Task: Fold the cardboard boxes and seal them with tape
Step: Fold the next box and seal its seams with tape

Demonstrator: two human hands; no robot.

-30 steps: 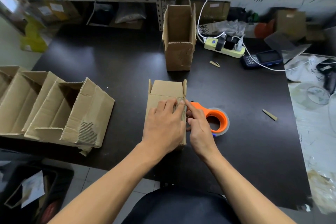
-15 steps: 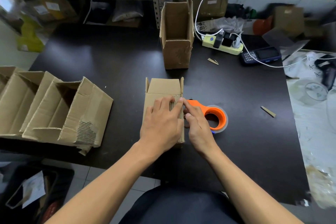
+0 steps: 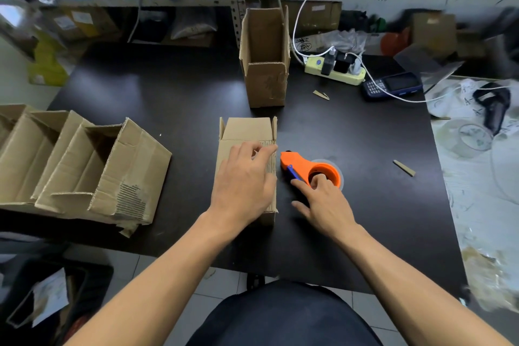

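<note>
Right hand (image 3: 323, 199) moved onto dispenser (image 3: 311, 170), apparently gripping; left hand (image 3: 244, 180) presses box (image 3: 247, 132).

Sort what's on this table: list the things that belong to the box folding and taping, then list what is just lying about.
For the job:
- small cardboard box under the left hand
- orange tape dispenser, right hand on it
- upright open box
- folded boxes

Lying about:
- power strip
- handheld device
- cardboard scraps

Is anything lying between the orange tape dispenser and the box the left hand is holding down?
Nothing visible does. The tape dispenser, with the right hand on it, lies just right of the box under the left hand, only bare table between.
</note>
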